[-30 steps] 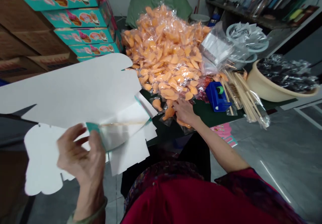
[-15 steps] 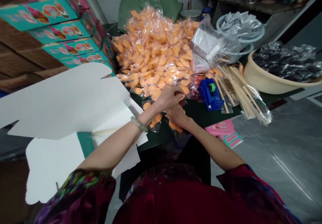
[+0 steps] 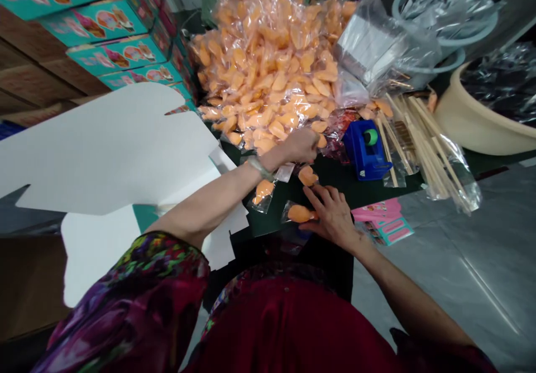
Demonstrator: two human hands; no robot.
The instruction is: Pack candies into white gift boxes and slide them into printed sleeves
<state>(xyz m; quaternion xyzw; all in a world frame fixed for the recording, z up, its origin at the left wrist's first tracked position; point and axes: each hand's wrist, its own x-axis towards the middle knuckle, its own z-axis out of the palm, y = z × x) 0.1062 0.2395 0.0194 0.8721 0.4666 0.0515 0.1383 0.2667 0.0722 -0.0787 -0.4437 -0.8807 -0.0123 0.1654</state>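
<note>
A big heap of orange pieces in clear wrappers [image 3: 272,82] covers the back of the dark green table [image 3: 268,221]. My left hand [image 3: 302,145] is closed at the heap's front edge; what its fingers pinch, if anything, is hidden. Nearer to me, my right hand [image 3: 330,214] has its fingers spread at the table's front edge, touching the end of a wrapped orange piece [image 3: 300,213]. Another orange piece [image 3: 307,175] lies just beyond its fingertips, and one more [image 3: 263,190] rests below my left wrist. An unfolded white box [image 3: 121,144] lies open on the left.
A blue tape dispenser [image 3: 366,151] and bagged wooden sticks [image 3: 439,155] are on the right. Behind them stand a cream basin [image 3: 473,119] of dark packets and a pale blue basket [image 3: 450,41]. Teal boxes [image 3: 121,52] are stacked at the back left. Pink cards [image 3: 381,212] lie beside my right forearm.
My hands have moved apart, the left toward the heap and right, the right toward me and right. Its fingers have spread. The view has shifted closer to the table.
</note>
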